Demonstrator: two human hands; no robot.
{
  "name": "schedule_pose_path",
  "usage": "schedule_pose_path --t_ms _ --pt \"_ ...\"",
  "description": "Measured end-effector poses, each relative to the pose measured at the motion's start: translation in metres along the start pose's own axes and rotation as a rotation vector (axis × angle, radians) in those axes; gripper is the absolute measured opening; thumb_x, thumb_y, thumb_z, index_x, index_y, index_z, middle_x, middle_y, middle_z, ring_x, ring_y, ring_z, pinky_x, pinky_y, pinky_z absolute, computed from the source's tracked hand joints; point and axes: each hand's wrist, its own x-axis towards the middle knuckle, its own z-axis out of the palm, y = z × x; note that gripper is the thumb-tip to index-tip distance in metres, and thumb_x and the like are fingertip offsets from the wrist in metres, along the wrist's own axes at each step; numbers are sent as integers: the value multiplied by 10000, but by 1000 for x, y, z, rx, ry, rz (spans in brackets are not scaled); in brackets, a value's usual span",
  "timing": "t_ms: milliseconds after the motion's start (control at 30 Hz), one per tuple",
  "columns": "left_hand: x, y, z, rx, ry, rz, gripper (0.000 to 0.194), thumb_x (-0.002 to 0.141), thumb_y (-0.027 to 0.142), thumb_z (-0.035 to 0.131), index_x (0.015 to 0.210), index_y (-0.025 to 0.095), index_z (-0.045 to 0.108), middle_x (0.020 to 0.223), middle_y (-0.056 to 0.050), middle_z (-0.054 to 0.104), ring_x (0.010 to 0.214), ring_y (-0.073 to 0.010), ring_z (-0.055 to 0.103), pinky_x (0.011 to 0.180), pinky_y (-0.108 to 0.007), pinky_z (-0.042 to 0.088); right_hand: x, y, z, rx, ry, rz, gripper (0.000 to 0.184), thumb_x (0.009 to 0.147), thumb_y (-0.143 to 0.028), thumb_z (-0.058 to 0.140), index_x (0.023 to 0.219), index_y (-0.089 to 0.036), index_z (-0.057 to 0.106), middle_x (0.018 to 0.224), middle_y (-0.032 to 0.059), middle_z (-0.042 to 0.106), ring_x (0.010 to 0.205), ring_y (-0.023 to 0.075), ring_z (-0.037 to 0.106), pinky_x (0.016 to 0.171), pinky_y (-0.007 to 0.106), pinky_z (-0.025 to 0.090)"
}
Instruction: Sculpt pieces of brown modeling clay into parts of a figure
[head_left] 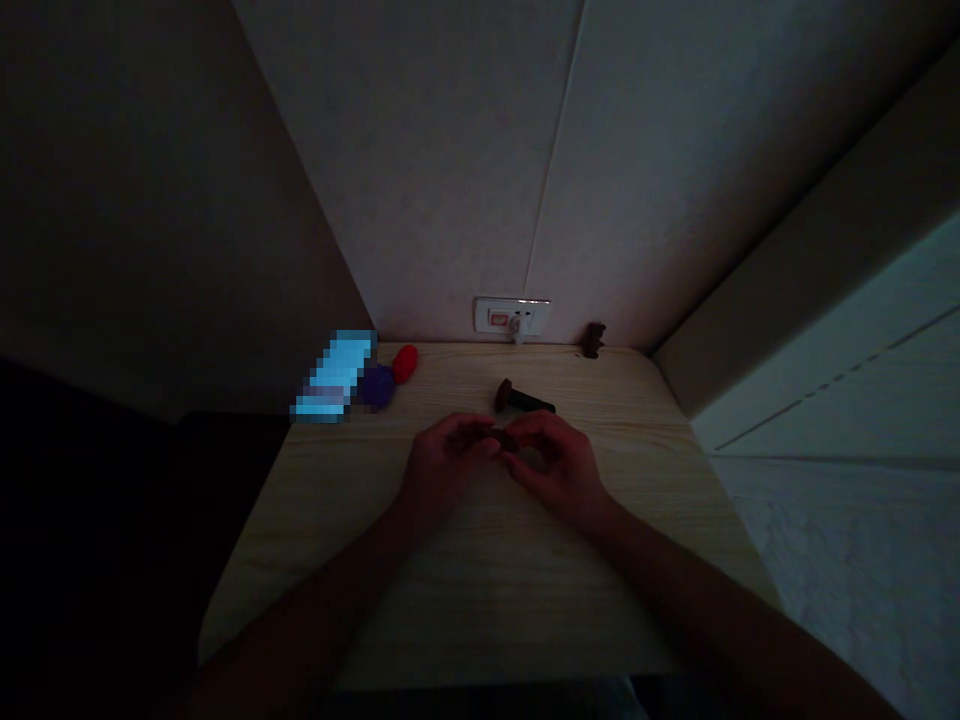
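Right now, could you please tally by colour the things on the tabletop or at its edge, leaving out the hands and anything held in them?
Red: 1 (rounded thing)
Purple: 1 (ball-like thing)
Pale blue: 1 (pixelated panel)
Dark brown or black: 2 (long-handled thing, small thing by the wall)
Total: 5

A pixelated bright-blue rectangle (335, 376) and rounded purple lump (377, 386) sit at the pale wood-grained tabletop's (487, 610) ten o'clock; an oval red lump (405, 364), eleven; a white rectangular wall socket (495, 318), twelve.
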Motion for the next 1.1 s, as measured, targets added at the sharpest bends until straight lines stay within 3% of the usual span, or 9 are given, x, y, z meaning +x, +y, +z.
schedule_pose_path --t_ms 200,300,533,700,867,967,1100 --pt "-2 1 -2 -27 -59 35 126 752 208 715 871 168 720 830 -38 758 797 -188 716 797 -329 575 -1 -8 2 42 15 93 134 848 -333 744 901 -227 681 860 38 714 763 176 700 715 317 611" --pt "-2 4 -1 -64 -106 42 177 747 253 749 899 171 709 873 -44 764 832 -193 722 810 -329 576 -1 -8 3 48 45 124 137 820 -307 756 889 -226 671 816 28 709 735 171 690 702 309 605" --pt "-3 4 2 -21 -55 -6 175 753 293 773 856 165 712 823 -43 763 763 -195 718 748 -324 572 0 -6 5 50 11 122 175 754 -246 759 915 -227 694 859 30 717 767 177 692 715 312 593" --pt "-1 1 1 -192 -89 -91 170 742 259 777 868 154 732 752 -31 756 667 -169 683 698 -304 537 4 -5 5 247 -1 299 119 792 -305 725 862 -219 681 687 -4 705 599 150 663 587 276 559" --pt "1 -4 4 -396 -116 -160 213 727 280 784 873 142 713 771 -51 752 687 -186 694 713 -333 541 5 3 4 415 -7 331 189 841 -390 702 886 -208 680 682 2 717 580 158 671 563 284 557" --pt "2 -3 3 -261 -115 -90 189 764 299 766 875 153 721 823 -47 742 757 -188 693 783 -343 547 3 1 3 383 -14 315 203 847 -404 729 952 -233 695 748 4 726 633 162 681 587 286 558" --pt "1 2 1 -15 -84 71 138 785 308 741 797 174 711 848 -28 697 830 -189 670 779 -311 548 3 -7 -1 55 -13 143 167 810 -374 792 899 -243 740 878 38 732 786 190 687 687 319 566"
